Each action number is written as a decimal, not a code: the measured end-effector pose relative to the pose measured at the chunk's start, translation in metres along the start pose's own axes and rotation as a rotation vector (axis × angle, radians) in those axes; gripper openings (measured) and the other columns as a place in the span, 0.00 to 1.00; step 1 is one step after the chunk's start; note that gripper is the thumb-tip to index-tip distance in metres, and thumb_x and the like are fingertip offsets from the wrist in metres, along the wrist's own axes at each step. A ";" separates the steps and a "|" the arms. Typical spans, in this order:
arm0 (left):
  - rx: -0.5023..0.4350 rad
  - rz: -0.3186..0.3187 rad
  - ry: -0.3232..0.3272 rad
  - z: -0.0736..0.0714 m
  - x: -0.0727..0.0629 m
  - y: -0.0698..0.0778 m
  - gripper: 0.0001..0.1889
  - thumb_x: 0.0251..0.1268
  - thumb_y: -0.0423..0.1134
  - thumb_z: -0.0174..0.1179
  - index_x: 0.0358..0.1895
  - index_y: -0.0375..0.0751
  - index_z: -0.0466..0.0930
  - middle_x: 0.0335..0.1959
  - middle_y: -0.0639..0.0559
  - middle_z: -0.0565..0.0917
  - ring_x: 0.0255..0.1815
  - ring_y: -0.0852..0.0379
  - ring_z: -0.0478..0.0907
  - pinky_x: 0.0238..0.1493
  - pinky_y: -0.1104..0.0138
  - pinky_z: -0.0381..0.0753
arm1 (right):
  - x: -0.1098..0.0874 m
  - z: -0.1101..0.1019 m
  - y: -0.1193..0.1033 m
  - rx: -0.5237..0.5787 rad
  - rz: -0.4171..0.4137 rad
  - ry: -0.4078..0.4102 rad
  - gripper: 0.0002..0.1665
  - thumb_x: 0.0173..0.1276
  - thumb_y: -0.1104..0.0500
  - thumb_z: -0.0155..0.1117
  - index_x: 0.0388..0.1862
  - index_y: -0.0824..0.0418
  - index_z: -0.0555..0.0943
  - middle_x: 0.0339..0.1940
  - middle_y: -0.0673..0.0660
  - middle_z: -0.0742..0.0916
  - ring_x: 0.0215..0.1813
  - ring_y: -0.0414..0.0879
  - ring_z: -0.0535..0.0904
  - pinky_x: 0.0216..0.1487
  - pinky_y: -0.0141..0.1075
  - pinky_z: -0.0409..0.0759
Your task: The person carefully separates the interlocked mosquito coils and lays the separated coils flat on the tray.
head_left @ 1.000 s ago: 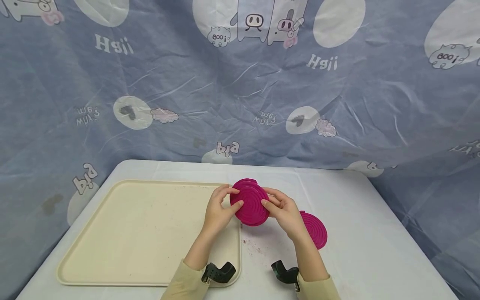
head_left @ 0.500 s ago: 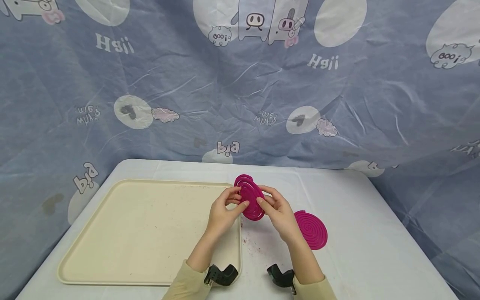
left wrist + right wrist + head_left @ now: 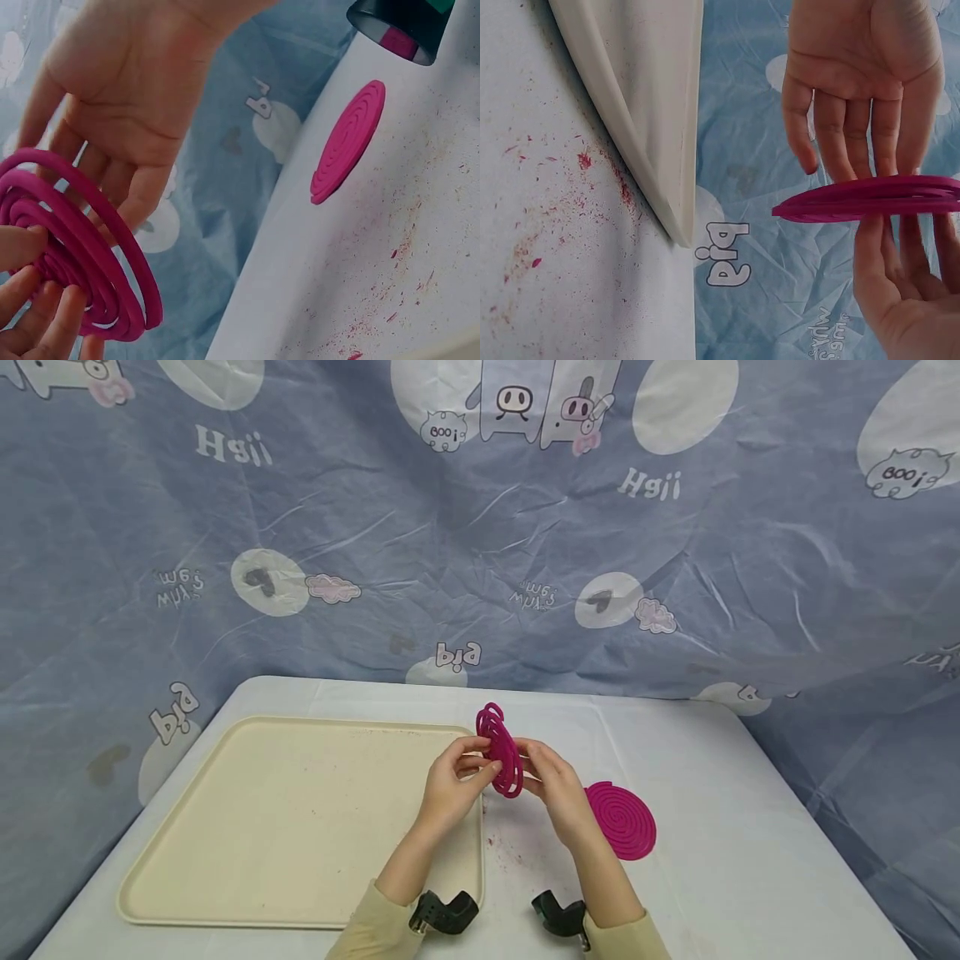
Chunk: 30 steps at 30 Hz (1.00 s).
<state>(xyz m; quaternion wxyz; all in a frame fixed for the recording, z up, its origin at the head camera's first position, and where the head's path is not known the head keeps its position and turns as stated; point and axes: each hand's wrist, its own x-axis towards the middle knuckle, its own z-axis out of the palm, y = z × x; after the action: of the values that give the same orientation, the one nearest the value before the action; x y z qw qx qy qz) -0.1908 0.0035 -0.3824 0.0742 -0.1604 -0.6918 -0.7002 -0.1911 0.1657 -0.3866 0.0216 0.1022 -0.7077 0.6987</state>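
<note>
Between both hands is a magenta mosquito coil [image 3: 506,758], turned almost edge-on, with its rings spread apart. On its left face my left hand [image 3: 452,787] pinches it with thumb and fingertips. From the right side my right hand [image 3: 557,787] holds it by the fingertips; its thumb is hard to make out. In the left wrist view, an outer ring of the held coil [image 3: 124,328] stands off from the inner ones. A second magenta mosquito coil [image 3: 621,820] lies flat on the white table beside the right forearm.
A cream tray [image 3: 300,827] covers the left of the table [image 3: 735,827], its right rim below the left hand. Reddish crumbs [image 3: 513,857] are scattered beside the tray. A blue printed cloth [image 3: 480,543] hangs behind. Black wrist-worn cameras [image 3: 444,912] stick out at both wrists.
The held coil has turned from face-on to nearly edge-on, and its rings have spread. The right thumb has left its front face. The lying coil has not moved.
</note>
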 end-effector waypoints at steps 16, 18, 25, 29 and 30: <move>-0.008 -0.007 -0.042 0.003 -0.001 0.001 0.12 0.65 0.28 0.56 0.49 0.28 0.77 0.48 0.36 0.78 0.49 0.41 0.76 0.46 0.68 0.78 | 0.001 -0.003 0.009 0.044 -0.012 0.019 0.18 0.66 0.70 0.57 0.54 0.72 0.74 0.48 0.67 0.81 0.43 0.46 0.83 0.46 0.40 0.81; -0.005 -0.026 -0.037 0.004 -0.001 0.001 0.11 0.65 0.29 0.56 0.49 0.30 0.77 0.47 0.37 0.79 0.49 0.42 0.76 0.46 0.68 0.78 | 0.001 -0.003 0.011 0.059 -0.010 0.020 0.17 0.66 0.70 0.57 0.54 0.73 0.74 0.47 0.66 0.81 0.42 0.46 0.83 0.45 0.41 0.81; -0.070 -0.116 -0.038 0.005 0.001 -0.003 0.14 0.64 0.28 0.56 0.52 0.28 0.74 0.50 0.37 0.78 0.48 0.41 0.76 0.48 0.69 0.78 | 0.002 -0.005 0.016 0.063 0.002 -0.012 0.19 0.66 0.69 0.58 0.55 0.72 0.74 0.50 0.70 0.79 0.45 0.46 0.82 0.45 0.42 0.81; -0.067 -0.123 -0.044 0.004 0.001 -0.004 0.13 0.63 0.28 0.57 0.51 0.27 0.76 0.49 0.37 0.79 0.48 0.43 0.77 0.47 0.69 0.79 | 0.002 -0.007 0.018 0.055 0.012 -0.025 0.20 0.66 0.68 0.58 0.57 0.71 0.73 0.51 0.67 0.80 0.47 0.46 0.82 0.47 0.41 0.81; -0.065 -0.124 -0.046 0.004 0.001 -0.005 0.13 0.63 0.28 0.57 0.50 0.27 0.76 0.49 0.37 0.79 0.48 0.43 0.77 0.46 0.69 0.79 | 0.002 -0.007 0.018 0.057 0.015 -0.028 0.21 0.66 0.68 0.58 0.58 0.71 0.73 0.51 0.66 0.80 0.48 0.45 0.81 0.47 0.41 0.81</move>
<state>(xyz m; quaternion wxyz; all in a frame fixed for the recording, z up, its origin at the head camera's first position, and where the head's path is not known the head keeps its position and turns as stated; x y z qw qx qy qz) -0.1931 0.0076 -0.3864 0.0095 -0.1358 -0.6788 -0.7216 -0.1974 0.1722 -0.4036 0.0035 0.1073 -0.6885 0.7172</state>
